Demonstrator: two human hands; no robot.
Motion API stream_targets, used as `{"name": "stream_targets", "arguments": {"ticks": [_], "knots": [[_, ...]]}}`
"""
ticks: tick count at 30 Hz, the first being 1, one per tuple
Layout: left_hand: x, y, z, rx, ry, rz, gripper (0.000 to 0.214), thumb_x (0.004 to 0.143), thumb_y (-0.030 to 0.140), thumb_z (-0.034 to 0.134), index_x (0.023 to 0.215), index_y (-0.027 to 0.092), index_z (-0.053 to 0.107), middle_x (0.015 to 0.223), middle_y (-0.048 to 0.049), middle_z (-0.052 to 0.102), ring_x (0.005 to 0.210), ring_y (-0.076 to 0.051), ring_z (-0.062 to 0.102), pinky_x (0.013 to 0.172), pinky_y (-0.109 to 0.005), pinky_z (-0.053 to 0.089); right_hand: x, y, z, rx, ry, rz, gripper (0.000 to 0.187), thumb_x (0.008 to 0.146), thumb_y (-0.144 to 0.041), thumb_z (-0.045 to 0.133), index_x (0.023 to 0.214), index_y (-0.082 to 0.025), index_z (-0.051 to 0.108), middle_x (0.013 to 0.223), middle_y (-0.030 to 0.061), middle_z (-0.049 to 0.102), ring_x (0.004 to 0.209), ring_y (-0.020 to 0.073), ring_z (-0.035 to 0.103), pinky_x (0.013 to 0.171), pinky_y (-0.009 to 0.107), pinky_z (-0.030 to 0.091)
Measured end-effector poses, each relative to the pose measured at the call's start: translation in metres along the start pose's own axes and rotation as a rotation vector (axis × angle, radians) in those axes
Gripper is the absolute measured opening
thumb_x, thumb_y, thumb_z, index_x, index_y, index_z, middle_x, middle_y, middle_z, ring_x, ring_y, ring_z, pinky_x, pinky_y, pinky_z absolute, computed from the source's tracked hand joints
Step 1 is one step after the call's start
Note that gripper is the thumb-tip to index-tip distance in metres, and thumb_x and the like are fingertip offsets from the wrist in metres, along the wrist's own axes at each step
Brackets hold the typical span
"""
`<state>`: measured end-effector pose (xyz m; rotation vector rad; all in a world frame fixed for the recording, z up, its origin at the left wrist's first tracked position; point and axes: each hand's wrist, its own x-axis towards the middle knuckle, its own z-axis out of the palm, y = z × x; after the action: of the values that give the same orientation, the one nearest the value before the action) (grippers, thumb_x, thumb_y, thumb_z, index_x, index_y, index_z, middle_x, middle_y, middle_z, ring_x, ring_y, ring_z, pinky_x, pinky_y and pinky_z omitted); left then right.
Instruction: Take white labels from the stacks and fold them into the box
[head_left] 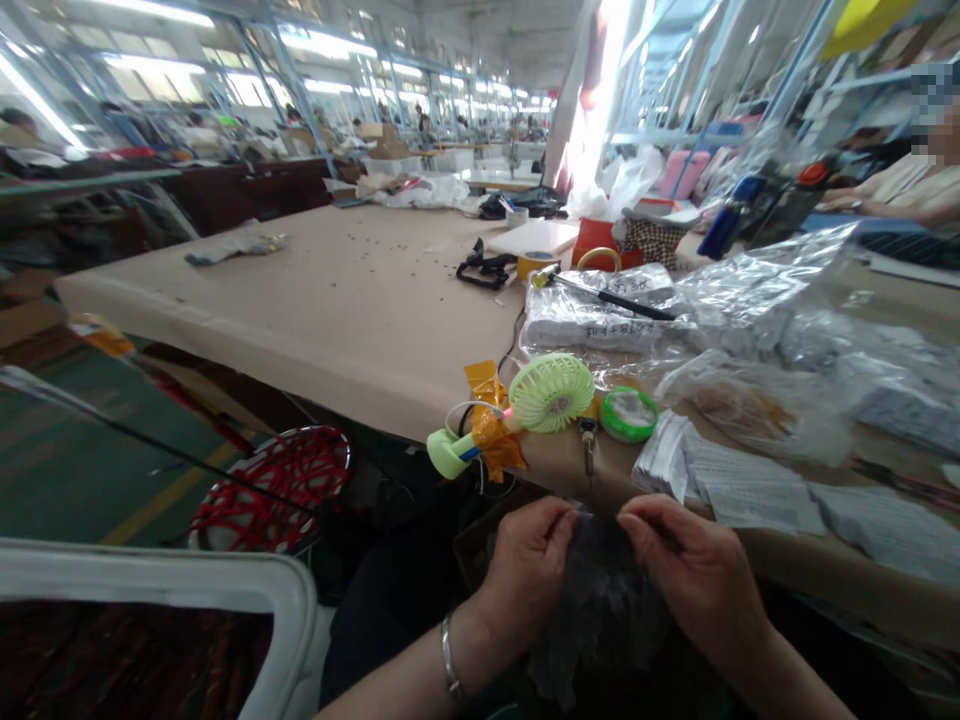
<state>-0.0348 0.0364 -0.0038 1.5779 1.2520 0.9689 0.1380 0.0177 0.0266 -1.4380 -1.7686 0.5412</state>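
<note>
My left hand (525, 555) is closed in a pinch, with a small shiny bit of clear plastic at its fingertips. Opposite it, my right hand (694, 570) is also pinched closed; what it holds, if anything, I cannot make out. Crumpled translucent plastic film (600, 610) lies below and between the hands, in dark shadow. Just above the fingertips, a thin metal-tipped tool like a soldering iron (589, 450) points downward at the table edge. A light green fan (551, 393) is fixed beside it with orange tape (491, 430).
Right of the tool are a green tape roll (628, 414), stacks of printed paper slips (742, 480) and plastic-wrapped packs (600, 320). A screwdriver-like tool (607, 295) lies on them. A red-laced round basket (277, 485) and white bin (292, 590) stand left. Another person (900, 190) sits at far right.
</note>
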Motion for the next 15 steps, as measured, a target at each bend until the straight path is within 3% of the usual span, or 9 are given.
{"name": "stream_targets", "arguments": {"ticks": [2, 5, 7, 9, 12, 15], "knots": [[-0.001, -0.009, -0.001, 0.014, 0.022, -0.015, 0.022, 0.085, 0.028, 0.051, 0.09, 0.02, 0.07, 0.085, -0.0034, 0.071, 0.078, -0.017, 0.062, 0.072, -0.024, 0.045, 0.015, -0.001, -0.018, -0.189, 0.103, -0.18, 0.012, 0.088, -0.03, 0.052, 0.083, -0.022, 0.061, 0.07, 0.0003, 0.062, 0.061, 0.0136, 0.057, 0.059, 0.024, 0.046], [-0.003, -0.018, -0.003, 0.068, 0.047, -0.015, 0.025, 0.083, 0.025, 0.054, 0.103, 0.021, 0.068, 0.104, -0.005, 0.07, 0.095, -0.02, 0.062, 0.087, -0.028, 0.043, 0.047, 0.004, -0.037, -0.513, 0.201, -0.344, 0.022, 0.088, -0.031, 0.05, 0.1, -0.019, 0.064, 0.098, 0.0093, 0.065, 0.096, 0.0242, 0.058, 0.084, 0.036, 0.046], [-0.006, -0.02, -0.003, 0.101, 0.032, -0.027, 0.023, 0.083, 0.025, 0.053, 0.099, 0.021, 0.07, 0.098, -0.0049, 0.071, 0.092, -0.02, 0.063, 0.084, -0.028, 0.044, 0.066, 0.011, -0.041, -0.706, 0.165, -0.35, 0.032, 0.087, -0.034, 0.051, 0.111, -0.018, 0.062, 0.119, 0.0127, 0.06, 0.116, 0.0318, 0.047, 0.096, 0.048, 0.038], [-0.011, -0.02, -0.003, 0.124, 0.012, -0.047, 0.021, 0.083, 0.026, 0.053, 0.091, 0.02, 0.071, 0.09, -0.0044, 0.071, 0.085, -0.019, 0.063, 0.078, -0.027, 0.045, 0.077, 0.02, -0.04, -0.802, 0.089, -0.346, 0.031, 0.088, -0.035, 0.05, 0.112, -0.021, 0.063, 0.128, 0.0105, 0.056, 0.124, 0.0339, 0.04, 0.099, 0.054, 0.031], [-0.018, -0.019, -0.001, 0.136, -0.014, -0.075, 0.02, 0.082, 0.026, 0.053, 0.085, 0.02, 0.072, 0.082, -0.0038, 0.071, 0.078, -0.018, 0.063, 0.073, -0.026, 0.044, 0.077, 0.03, -0.042, -0.736, 0.085, -0.362, 0.029, 0.089, -0.034, 0.048, 0.11, -0.022, 0.064, 0.127, 0.0092, 0.057, 0.123, 0.031, 0.043, 0.1, 0.053, 0.032], [-0.022, -0.02, 0.003, 0.11, -0.031, -0.098, 0.02, 0.081, 0.024, 0.052, 0.081, 0.019, 0.072, 0.078, -0.0032, 0.071, 0.075, -0.018, 0.063, 0.071, -0.025, 0.044, 0.06, 0.039, -0.054, -0.509, 0.289, -0.336, 0.027, 0.088, -0.035, 0.05, 0.107, -0.02, 0.062, 0.113, 0.0105, 0.062, 0.11, 0.0259, 0.054, 0.095, 0.044, 0.042]]}}
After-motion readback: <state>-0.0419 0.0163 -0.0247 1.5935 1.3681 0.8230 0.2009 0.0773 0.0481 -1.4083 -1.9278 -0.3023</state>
